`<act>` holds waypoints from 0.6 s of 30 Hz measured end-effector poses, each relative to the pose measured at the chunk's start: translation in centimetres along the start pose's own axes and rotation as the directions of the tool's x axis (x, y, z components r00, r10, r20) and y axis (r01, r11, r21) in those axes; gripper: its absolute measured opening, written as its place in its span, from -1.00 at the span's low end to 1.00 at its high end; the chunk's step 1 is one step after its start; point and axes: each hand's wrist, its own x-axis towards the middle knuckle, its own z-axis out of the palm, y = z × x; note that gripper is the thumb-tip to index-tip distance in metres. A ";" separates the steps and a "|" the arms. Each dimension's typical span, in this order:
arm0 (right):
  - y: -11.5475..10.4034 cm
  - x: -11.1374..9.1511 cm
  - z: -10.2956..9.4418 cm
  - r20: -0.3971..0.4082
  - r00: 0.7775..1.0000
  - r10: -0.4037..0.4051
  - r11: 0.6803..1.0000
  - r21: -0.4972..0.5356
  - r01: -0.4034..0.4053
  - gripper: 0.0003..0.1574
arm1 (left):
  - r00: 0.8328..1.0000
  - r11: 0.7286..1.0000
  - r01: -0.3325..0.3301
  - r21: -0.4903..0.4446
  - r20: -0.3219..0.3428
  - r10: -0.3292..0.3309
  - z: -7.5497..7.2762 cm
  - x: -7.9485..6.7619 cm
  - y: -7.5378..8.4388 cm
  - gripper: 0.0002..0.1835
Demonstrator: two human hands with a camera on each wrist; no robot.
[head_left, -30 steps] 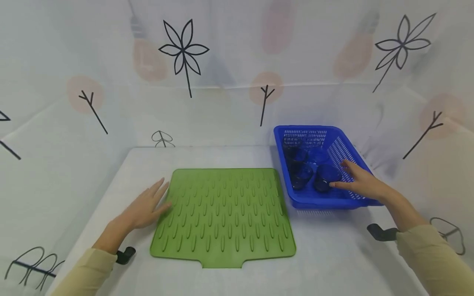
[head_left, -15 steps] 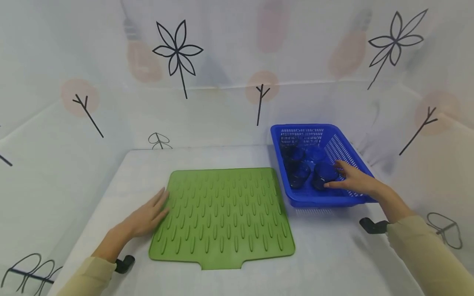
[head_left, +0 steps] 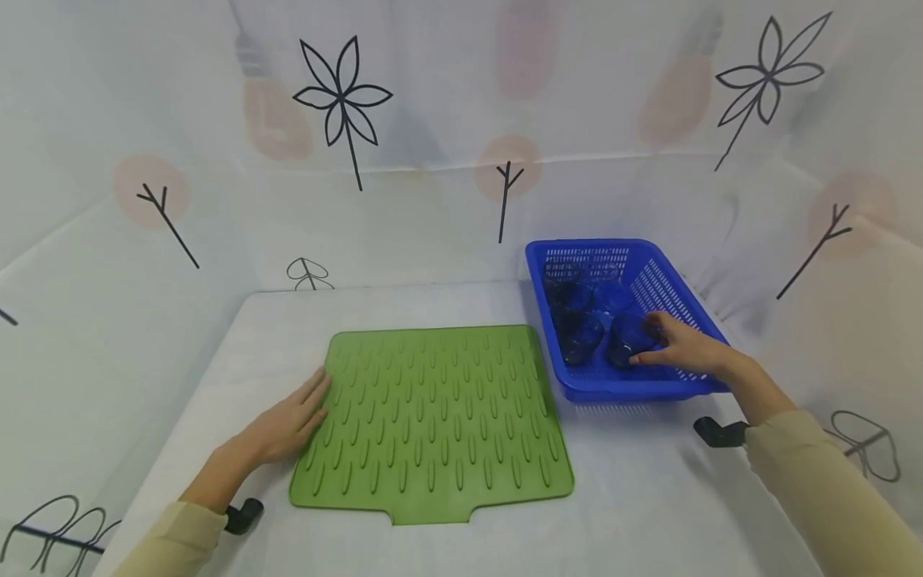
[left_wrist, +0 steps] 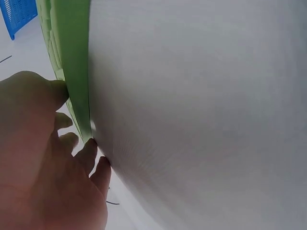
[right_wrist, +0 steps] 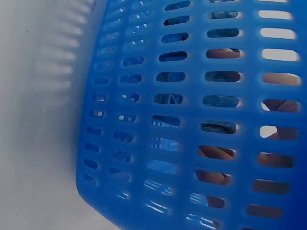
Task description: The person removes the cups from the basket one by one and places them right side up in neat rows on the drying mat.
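My right hand (head_left: 685,350) reaches into a blue plastic basket (head_left: 634,391) and grips a drinking glass (head_left: 622,338), thumb on the near side and fingers on the far side. Through the slots of the basket wall (right_wrist: 146,108) in the right wrist view, parts of the hand (right_wrist: 276,160) show; most of it is hidden. My left hand (head_left: 284,426) lies against the left edge of a green ridged mat (head_left: 433,425), its fingers extended. In the left wrist view the thumb touches the mat's side (left_wrist: 76,62), and the fingertips reach down near the white table surface (left_wrist: 192,105).
Several more glasses stand in the basket, among them one glass (head_left: 581,340) left of the gripped one. The basket sits at the table's back right, beside the mat. A patterned cloth (head_left: 425,224) hangs behind and at both sides of the white table (head_left: 634,497).
My right hand has moved slightly left and closed its fingers around the glass in the basket. The left hand has settled against the mat's edge. The head view has shifted a little.
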 end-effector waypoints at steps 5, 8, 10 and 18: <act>0.1 0.2 0.0 -0.003 1.000 -0.003 1.000 -0.014 0.003 0.14 | 1.000 1.000 0.009 0.023 0.021 -0.009 -0.1 0.2 0.4 -0.35; 0.2 0.2 0.1 -0.006 1.000 0.000 1.000 -0.018 0.000 0.13 | 1.000 0.999 0.005 0.039 0.029 -0.007 -0.5 0.4 0.7 -0.36; 0.3 0.3 0.2 -0.008 1.000 -0.001 1.000 -0.022 0.000 0.11 | 0.999 0.999 0.009 0.047 0.037 -0.011 -0.8 0.5 0.9 -0.36; 0.5 0.9 0.4 -0.007 1.000 -0.013 1.000 -0.028 0.012 0.07 | 0.997 0.995 0.048 0.082 0.056 -0.053 -0.7 0.3 1.3 -0.36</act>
